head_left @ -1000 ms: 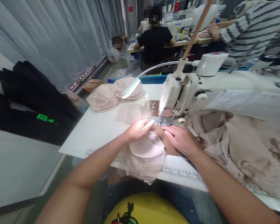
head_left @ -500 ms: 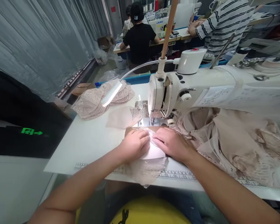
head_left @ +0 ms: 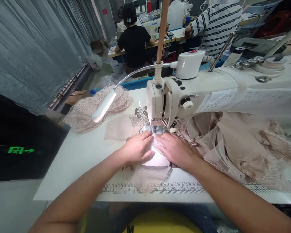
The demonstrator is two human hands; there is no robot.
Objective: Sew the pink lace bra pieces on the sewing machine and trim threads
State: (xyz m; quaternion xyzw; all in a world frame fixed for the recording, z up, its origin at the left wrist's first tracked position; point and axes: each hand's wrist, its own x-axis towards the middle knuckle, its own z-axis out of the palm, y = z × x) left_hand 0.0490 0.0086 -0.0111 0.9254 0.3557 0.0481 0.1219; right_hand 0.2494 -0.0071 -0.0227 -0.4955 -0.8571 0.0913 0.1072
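Observation:
Both hands lie on a sheer beige lace piece (head_left: pixel 151 178) in front of the sewing machine (head_left: pixel 188 94). My left hand (head_left: pixel 137 149) rests flat, its thumb apart from the fingers, with fingertips close to the presser foot (head_left: pixel 155 129). On the right side of the piece, my right hand (head_left: pixel 176 150) lies with fingers stretched forward and pressing down. A bright white patch (head_left: pixel 158 160) shows between the hands. The lace's scalloped end hangs toward the table's front edge. Whatever lies beneath the palms is hidden.
Left of the needle lie a single mesh piece (head_left: pixel 122 127) and a stack of lace pieces (head_left: pixel 84 113) under the lamp (head_left: pixel 104 106). Beige garments (head_left: pixel 247 142) are heaped at right. A printed ruler (head_left: pixel 165 188) runs along the front edge. Several people work behind.
Both hands and the lace have moved forward, closer to the presser foot. My left thumb has spread from its fingers. The whole view has shifted a little.

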